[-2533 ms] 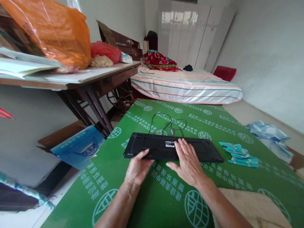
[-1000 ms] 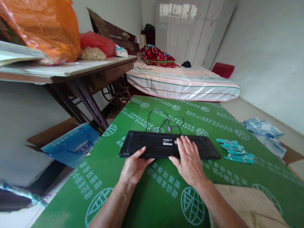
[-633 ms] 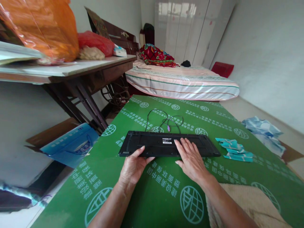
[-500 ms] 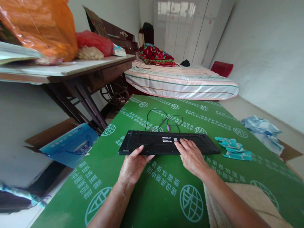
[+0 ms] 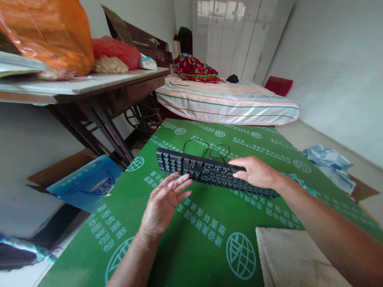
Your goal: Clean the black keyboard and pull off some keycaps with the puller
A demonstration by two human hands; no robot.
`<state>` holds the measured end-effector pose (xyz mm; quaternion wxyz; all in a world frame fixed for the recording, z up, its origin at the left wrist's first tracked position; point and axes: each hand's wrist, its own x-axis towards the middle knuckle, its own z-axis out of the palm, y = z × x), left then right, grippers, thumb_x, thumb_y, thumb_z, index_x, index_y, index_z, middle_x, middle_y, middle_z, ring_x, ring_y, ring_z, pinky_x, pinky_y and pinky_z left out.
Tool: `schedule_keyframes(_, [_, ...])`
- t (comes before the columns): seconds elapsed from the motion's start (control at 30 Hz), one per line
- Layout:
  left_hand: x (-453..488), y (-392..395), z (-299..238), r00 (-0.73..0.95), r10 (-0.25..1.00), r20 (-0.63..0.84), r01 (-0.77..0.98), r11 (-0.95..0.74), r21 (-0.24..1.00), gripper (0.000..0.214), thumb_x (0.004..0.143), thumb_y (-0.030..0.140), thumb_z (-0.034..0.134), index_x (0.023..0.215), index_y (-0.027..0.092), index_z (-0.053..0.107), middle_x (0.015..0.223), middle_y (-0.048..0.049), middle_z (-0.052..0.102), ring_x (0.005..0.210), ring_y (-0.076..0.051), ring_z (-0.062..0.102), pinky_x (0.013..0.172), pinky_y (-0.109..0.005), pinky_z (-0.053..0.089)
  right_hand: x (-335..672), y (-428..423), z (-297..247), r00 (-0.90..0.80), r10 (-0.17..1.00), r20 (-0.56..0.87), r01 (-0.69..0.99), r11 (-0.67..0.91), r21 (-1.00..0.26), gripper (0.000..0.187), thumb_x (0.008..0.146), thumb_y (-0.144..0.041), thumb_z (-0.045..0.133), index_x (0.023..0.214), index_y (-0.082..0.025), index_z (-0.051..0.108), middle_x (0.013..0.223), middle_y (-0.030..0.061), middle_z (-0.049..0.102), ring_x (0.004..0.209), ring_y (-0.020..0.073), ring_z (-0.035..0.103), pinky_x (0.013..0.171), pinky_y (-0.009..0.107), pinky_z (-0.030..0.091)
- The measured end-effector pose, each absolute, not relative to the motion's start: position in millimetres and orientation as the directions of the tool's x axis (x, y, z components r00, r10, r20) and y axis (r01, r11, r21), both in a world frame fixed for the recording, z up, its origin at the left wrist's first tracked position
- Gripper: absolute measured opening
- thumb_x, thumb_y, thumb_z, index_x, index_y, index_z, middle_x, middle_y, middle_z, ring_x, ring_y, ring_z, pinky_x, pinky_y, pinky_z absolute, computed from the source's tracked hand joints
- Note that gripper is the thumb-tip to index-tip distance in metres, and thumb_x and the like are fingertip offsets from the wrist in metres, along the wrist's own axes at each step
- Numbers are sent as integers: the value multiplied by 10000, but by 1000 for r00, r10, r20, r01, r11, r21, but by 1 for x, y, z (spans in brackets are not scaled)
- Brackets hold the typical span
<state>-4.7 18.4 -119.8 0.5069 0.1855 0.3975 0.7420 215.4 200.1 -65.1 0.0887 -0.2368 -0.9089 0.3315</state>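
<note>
- Keyboard (image 5: 209, 175) lies mid-frame on the green tabletop (image 5: 206, 243), keys now facing up where its underside showed a moment ago; the turn-over looks all but finished.
- Right hand (image 5: 254, 172) is clamped over its far edge; left hand (image 5: 163, 201) is open, fingers spread, at its near edge.
- Cable (image 5: 209, 149) coils just behind.
- Upper left, an orange bag (image 5: 54, 36) and a red bag (image 5: 115, 50) bulge, contents hidden.

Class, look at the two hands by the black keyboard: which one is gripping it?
The right hand, curled over the keyboard at its far edge. The left hand is open, fingers spread, beside the near edge.
</note>
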Motion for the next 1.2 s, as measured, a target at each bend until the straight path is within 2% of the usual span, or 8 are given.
schedule_keyframes(0.1, [-16, 18, -115, -575, 809, -118, -503, -236, 832, 364, 661, 308, 707, 964, 116, 648, 875, -111, 708, 690, -183, 653, 577, -264, 511, 216, 213, -59, -887, 443, -133, 351, 458, -817, 250, 724, -201, 596, 962, -182, 668, 907, 6, 699, 801, 175, 624, 741, 303, 455])
schedule_keyframes(0.17, [-25, 19, -114, -770, 634, -74, -349, -321, 880, 257, 610, 271, 731, 802, 116, 661, 677, -37, 666, 526, -107, 565, 465, -190, 417, 215, 220, -58, -893, 400, -205, 358, 355, -864, 268, 687, -212, 629, 947, -171, 683, 905, 21, 712, 782, 178, 632, 742, 319, 463])
schedule_keyframes(0.27, [-36, 22, -116, -949, 316, 10, -86, -289, 953, 201, 547, 223, 757, 688, 136, 644, 568, 23, 597, 473, -74, 480, 437, -175, 345, 213, 226, -59, -896, 358, -263, 371, 279, -886, 267, 644, -209, 670, 904, -157, 699, 877, 29, 721, 749, 167, 630, 728, 313, 463])
schedule_keyframes(0.33, [-39, 23, -119, -968, 249, 25, -20, -173, 985, 219, 543, 245, 760, 710, 147, 658, 582, 25, 601, 502, -85, 483, 466, -193, 362, 212, 230, -62, -897, 328, -298, 383, 237, -893, 279, 631, -207, 687, 904, -150, 702, 862, 31, 723, 732, 160, 627, 713, 303, 460])
schedule_keyframes(0.43, [-38, 25, -125, -946, 321, -52, -77, -63, 995, 261, 580, 360, 736, 709, 146, 661, 589, 22, 599, 526, -100, 491, 472, -202, 362, 210, 236, -68, -900, 283, -332, 388, 173, -905, 300, 622, -210, 704, 913, -138, 705, 853, 38, 725, 730, 163, 631, 715, 302, 461])
schedule_keyframes(0.63, [-38, 26, -133, -838, 490, -241, -289, -23, 957, 382, 602, 512, 711, 656, 148, 611, 483, 35, 564, 415, -116, 482, 446, -234, 403, 206, 248, -82, -910, 199, -363, 389, 109, -915, 342, 609, -233, 720, 929, -114, 705, 844, 52, 727, 729, 176, 636, 725, 307, 466])
schedule_keyframes(1.03, [-47, 19, -129, -661, 575, -482, -451, 208, 868, 305, 691, 447, 663, 586, 176, 569, 446, -7, 579, 344, -172, 512, 364, -291, 424, 203, 246, -107, -900, 144, -412, 424, 62, -903, 323, 608, -309, 742, 866, -122, 691, 812, 41, 703, 707, 168, 624, 699, 294, 469])
schedule_keyframes(1.2, [-47, 18, -127, -695, 606, -387, -405, 115, 907, 227, 623, 361, 720, 652, 162, 617, 457, 2, 585, 369, -157, 514, 386, -264, 406, 204, 253, -110, -904, 138, -406, 416, 60, -907, 334, 607, -316, 745, 868, -116, 689, 823, 40, 706, 729, 177, 634, 719, 302, 474])
